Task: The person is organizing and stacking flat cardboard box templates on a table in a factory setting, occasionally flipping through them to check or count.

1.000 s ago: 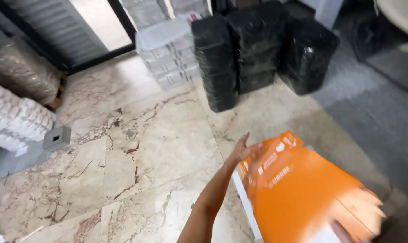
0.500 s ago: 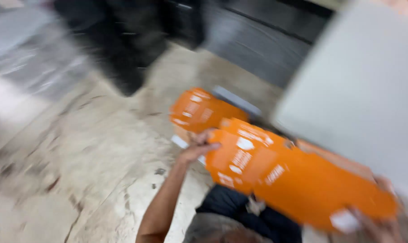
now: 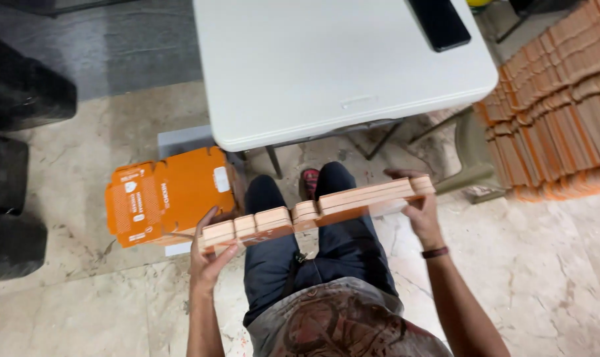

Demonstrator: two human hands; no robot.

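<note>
From the head camera, the seated person holds a thick bundle of flattened orange cardboard cartons (image 3: pixel 316 211) edge-up across the knees, just off the near edge of the white folding plastic table (image 3: pixel 326 73). The left hand (image 3: pixel 211 254) has fingers clamped on one end, the right hand (image 3: pixel 419 211) closed on the other, seemingly to keep the sheets squared. A second orange flat pile (image 3: pixel 168 198) lies on the veined marble floor (image 3: pixel 82 311) beside the left knee. More stacked flats (image 3: pixel 558 106) stand right; a black phone (image 3: pixel 439 23) rests near the table's far right corner.

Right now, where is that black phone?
In the head view the phone lies near the far right corner of the white table, beyond the stack in both hands.
</note>
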